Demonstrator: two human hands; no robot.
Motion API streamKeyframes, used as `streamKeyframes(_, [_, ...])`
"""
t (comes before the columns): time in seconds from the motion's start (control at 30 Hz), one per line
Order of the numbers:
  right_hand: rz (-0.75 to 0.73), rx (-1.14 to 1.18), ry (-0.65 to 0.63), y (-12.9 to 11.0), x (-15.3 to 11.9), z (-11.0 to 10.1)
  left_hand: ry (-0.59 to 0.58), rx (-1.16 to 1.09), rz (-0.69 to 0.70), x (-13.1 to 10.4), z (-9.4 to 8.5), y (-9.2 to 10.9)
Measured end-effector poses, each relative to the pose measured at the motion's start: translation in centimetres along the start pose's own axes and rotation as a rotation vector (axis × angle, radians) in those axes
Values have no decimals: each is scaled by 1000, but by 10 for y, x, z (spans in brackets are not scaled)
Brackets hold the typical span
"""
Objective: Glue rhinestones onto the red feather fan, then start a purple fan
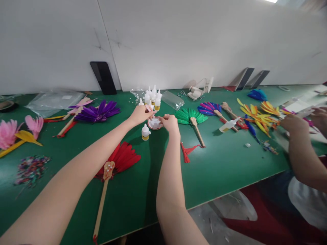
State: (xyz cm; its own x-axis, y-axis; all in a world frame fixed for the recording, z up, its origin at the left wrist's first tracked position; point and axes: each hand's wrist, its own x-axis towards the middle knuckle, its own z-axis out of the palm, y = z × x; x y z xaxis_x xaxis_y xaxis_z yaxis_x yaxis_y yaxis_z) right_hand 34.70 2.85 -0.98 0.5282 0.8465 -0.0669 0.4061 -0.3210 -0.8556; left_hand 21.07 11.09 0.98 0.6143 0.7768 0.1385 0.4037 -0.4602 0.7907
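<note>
reddish-rimmed round dish (pixel 155 129), whitish contents (pixel 154 122), flat on green table (pixel 138 197)

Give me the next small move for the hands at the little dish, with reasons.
Probably take a little of the pale contents from the small dish with the right hand: that hand is at the dish's rim, the contents lie uncovered, and the left hand is close by on the other side. What either grip holds is too small to tell.
</note>
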Motion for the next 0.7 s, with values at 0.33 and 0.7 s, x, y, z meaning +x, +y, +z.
streamKeyframes(0.33, [-20,76,105,3,4,-4,-72,152,67,4,3,-9])
streamKeyframes(0.7, [-29,125,102,4,9,-4,-62,211,57,9,6,-6])
